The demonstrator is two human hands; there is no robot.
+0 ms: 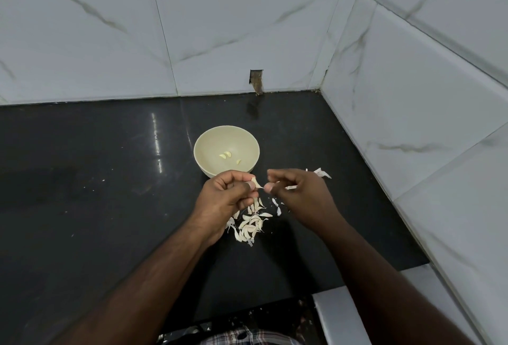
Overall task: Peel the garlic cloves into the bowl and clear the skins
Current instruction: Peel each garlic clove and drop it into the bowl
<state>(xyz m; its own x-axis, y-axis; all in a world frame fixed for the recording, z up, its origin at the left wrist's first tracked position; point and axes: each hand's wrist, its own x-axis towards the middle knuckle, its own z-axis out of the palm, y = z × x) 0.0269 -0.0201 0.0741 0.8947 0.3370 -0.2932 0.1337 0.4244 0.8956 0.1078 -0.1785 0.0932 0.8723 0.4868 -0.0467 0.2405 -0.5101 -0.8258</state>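
Observation:
A cream bowl point(209, 135) stands on the black countertop point(96, 193) and holds three peeled garlic cloves point(226, 155). Just in front of the bowl, my left hand point(225, 201) pinches a garlic clove point(255, 182) between thumb and fingers. My right hand point(299, 196) pinches the tip of that clove's skin from the right. Below my hands a pile of unpeeled cloves and skins point(251, 225) lies on the counter. A larger piece of skin point(322, 173) lies behind my right hand.
White marble-look tiled walls point(412, 97) close the counter at the back and on the right. A small hole in the back wall point(256, 82) sits at counter level. The counter's front edge point(365, 281) steps inward at lower right. Small skin flecks dot the counter to the left.

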